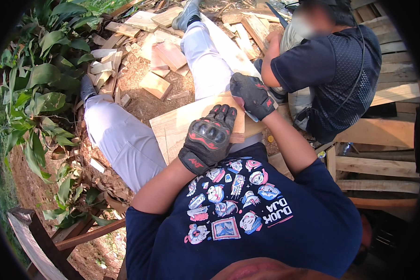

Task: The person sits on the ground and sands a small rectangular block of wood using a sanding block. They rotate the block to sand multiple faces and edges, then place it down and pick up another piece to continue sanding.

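Observation:
A pale wooden board (170, 128) lies across my lap, and a second flat piece of wood (238, 128) seems to overlap its right part. My left hand (210, 136), in a black glove with red marks and a hard knuckle guard, rests flat on the wood with its fingers stretched forward. At the far right edge of the wood is my right hand (253, 95), gloved alike. Its fingers are curled in, and what they hold, if anything, is hidden beneath the glove.
Several wood offcuts (155, 85) and sawdust cover the ground between and beyond my legs. Leafy plants (44, 77) grow at the left. A person in a dark shirt (331, 70) sits close on my right, with stacked planks (375, 132) behind. A wooden frame (42, 242) stands at lower left.

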### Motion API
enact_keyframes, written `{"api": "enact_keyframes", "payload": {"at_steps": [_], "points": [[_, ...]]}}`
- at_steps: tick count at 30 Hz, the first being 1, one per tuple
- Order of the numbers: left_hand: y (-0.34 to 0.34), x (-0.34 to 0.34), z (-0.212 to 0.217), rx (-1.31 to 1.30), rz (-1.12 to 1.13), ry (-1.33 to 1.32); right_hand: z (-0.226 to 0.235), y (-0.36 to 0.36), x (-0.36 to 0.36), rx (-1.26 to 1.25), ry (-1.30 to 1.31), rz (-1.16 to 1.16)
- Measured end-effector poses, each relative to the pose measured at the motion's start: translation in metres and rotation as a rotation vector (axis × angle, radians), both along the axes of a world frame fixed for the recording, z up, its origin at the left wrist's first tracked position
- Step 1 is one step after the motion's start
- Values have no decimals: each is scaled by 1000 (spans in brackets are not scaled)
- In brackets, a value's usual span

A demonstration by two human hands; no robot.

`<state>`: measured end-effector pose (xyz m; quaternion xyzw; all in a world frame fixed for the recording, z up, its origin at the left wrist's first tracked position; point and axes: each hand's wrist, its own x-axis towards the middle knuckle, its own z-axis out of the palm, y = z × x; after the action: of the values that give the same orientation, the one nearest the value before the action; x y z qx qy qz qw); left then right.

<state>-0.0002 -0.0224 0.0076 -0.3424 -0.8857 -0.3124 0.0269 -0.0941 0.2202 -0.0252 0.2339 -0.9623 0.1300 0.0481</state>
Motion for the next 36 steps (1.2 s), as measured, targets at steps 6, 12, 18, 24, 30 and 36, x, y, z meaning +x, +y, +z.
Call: {"api": "enact_keyframes", "payload": {"at_steps": [6, 12, 18, 24, 30, 36], "points": [[-3, -1, 2, 60, 19, -118, 27, -20, 23, -58, -124, -116], [-6, -4, 11, 29, -6, -99, 28, -12, 21, 146, -44, -32], [-9, -7, -1, 44, 25, 8, -23, 44, 9, -304, -92, -42], [-13, -4, 1, 75, 80, -53, 46, -9, 46, -895, -454, -249], [-13, -7, 8, 71, 75, -76, 34, -39, 65, -641, 116, -213], [-14, -7, 3, 122, 84, -51, 34, -35, 69, -725, 162, 4]]}}
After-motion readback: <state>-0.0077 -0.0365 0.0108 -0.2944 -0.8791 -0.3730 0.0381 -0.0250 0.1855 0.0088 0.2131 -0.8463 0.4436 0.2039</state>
